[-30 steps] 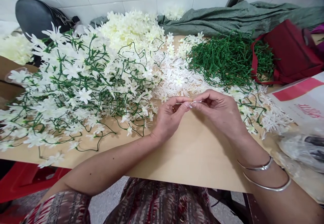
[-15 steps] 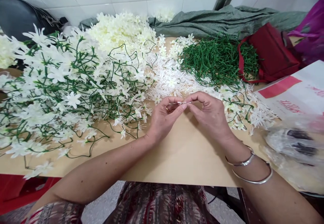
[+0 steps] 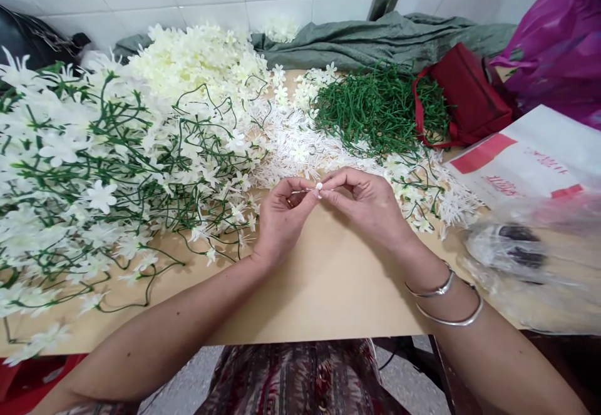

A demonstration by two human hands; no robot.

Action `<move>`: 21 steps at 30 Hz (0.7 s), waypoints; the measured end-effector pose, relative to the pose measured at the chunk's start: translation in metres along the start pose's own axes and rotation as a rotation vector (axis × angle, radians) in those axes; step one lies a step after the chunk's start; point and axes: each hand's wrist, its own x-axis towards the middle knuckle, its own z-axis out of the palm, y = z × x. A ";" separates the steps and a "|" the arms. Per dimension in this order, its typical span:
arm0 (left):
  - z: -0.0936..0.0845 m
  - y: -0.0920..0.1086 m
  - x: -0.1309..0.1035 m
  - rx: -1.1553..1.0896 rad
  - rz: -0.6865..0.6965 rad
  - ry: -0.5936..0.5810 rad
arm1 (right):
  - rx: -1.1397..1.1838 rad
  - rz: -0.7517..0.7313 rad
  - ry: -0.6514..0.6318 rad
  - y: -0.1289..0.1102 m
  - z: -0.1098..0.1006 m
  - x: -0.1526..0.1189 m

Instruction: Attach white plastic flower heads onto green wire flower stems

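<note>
Above the table's middle, my left hand (image 3: pixel 285 222) and my right hand (image 3: pixel 370 207) meet fingertip to fingertip. Pinched between them is a small white artificial flower piece (image 3: pixel 319 187), with a thin white strand running to the left fingers. Its exact form is mostly covered by the fingertips. Just beyond the hands lies a spread of thin white stamen strands (image 3: pixel 286 143). White artificial flowers on green stems (image 3: pixel 136 171) are heaped to the left. Behind the right hand is a pile of bare green plastic stems (image 3: pixel 375 111).
Loose cream blossoms (image 3: pixel 197 58) are piled at the back, near a grey-green cloth (image 3: pixel 338 42). On the right are a dark red bag (image 3: pixel 469 99), a purple plastic bag (image 3: pixel 554 46), a white printed bag (image 3: pixel 539 158) and clear plastic wrapping (image 3: pixel 498 249).
The camera view has turned slightly right, shifting everything leftward. Between my fingertips, a white rounded part now shows more clearly. Both hands keep their pinch.
</note>
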 end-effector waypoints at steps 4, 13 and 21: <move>0.001 -0.001 -0.002 0.029 0.025 -0.038 | 0.010 0.029 0.027 0.004 0.001 0.000; 0.000 -0.006 -0.005 0.088 0.100 -0.174 | -0.171 -0.038 0.148 0.002 0.002 0.000; 0.004 0.008 -0.003 0.196 0.219 -0.128 | -0.298 -0.006 0.079 0.007 0.001 0.001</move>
